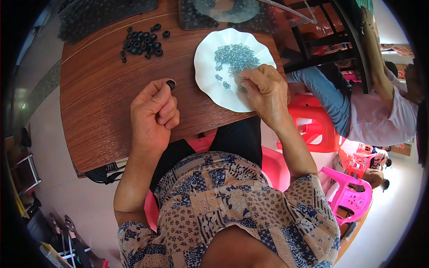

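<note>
Pinched between the thumb and forefinger of my left hand (pixel 154 109) is a small round black piece (pixel 170 84), like a bead or cap with a hollow. The other fingers of that hand are curled in. On the right, my right hand (pixel 267 91) reaches over a white scalloped plate (pixel 206 73), fingertips pinched together at the near edge of a pile of small clear bluish rings (pixel 234 57). Whatever those fingertips hold is too small to make out. A few rings lie apart from the pile, left of the right fingertips.
A loose group of black round pieces (pixel 142 43) lies on the brown wooden table (pixel 98 98). Dark trays of small parts (pixel 107 18) stand along the far edge. To the right are another person in jeans (pixel 324 94), a red stool (pixel 313 120) and a pink chair (pixel 351 192).
</note>
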{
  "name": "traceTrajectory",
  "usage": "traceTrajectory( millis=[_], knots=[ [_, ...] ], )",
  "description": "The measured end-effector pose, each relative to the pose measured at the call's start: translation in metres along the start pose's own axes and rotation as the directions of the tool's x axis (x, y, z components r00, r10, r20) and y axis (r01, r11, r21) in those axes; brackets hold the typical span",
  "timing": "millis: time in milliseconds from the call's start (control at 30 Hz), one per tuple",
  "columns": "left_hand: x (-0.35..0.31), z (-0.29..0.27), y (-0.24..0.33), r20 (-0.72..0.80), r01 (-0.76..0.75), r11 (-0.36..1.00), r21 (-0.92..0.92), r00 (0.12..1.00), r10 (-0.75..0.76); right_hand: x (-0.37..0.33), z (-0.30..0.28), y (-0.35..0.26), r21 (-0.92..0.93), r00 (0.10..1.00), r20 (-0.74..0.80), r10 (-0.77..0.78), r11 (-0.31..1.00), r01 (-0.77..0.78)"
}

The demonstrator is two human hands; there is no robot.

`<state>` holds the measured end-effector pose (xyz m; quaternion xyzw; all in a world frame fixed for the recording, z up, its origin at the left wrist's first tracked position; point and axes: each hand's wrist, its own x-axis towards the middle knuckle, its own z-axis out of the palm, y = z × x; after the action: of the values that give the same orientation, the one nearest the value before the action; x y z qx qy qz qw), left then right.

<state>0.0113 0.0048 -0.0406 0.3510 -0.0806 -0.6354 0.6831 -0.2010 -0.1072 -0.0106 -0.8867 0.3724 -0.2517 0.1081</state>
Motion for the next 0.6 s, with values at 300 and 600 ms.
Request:
traceTrajectory(
  millis=[300, 600],
  knots=[
    [-0.002, 0.002, -0.001, -0.023, -0.022, 0.999, 0.027, 0.999, 0.023, 0.01, 0.018, 0.007, -0.194, 0.983, -0.047, -0.177, 0.967, 0.165],
    [-0.001, 0.001, -0.001, 0.008, -0.02, 1.0, 0.001, 1.0, 0.02, 0.014, 0.021, 0.007, -0.147, 0.972, 0.009, -0.234, 0.961, 0.233]
  ],
)
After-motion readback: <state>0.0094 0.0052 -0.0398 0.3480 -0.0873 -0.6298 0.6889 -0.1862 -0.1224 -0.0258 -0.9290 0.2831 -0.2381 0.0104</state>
